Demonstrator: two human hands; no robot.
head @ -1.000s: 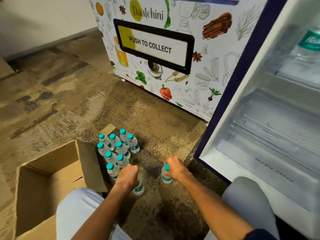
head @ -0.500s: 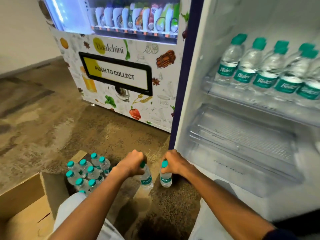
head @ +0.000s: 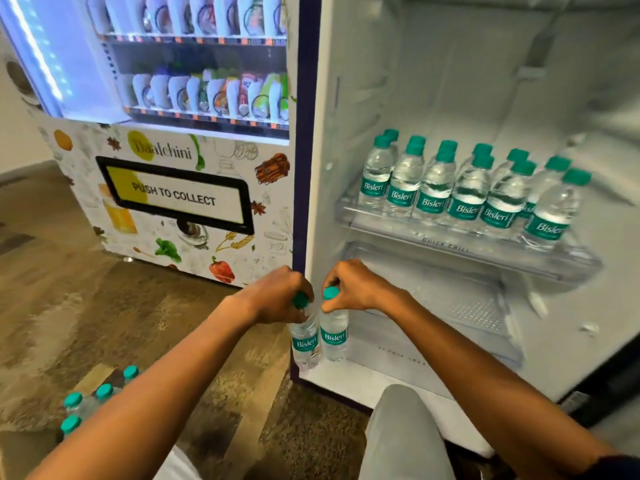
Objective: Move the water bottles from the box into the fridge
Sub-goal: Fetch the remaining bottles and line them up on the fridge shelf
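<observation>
Two bottles are being held up at the open fridge point(head: 450, 81), one per hand, by the neck.

Left hand point(head: 273, 294) is gripping the left bottle point(head: 305, 342) under its green cap; right hand point(head: 353, 287) is pinching the right bottle point(head: 334, 337) at the cap. Both are hanging upright, side by side and about touching, in front of the fridge's lower left corner. Shelf point(head: 467, 251) above is carrying two rows of shelved bottles point(head: 467, 188), filling it from left edge toward right. Floor bottles point(head: 100, 396) are standing at bottom left, next to the vending machine point(head: 173, 188).
</observation>
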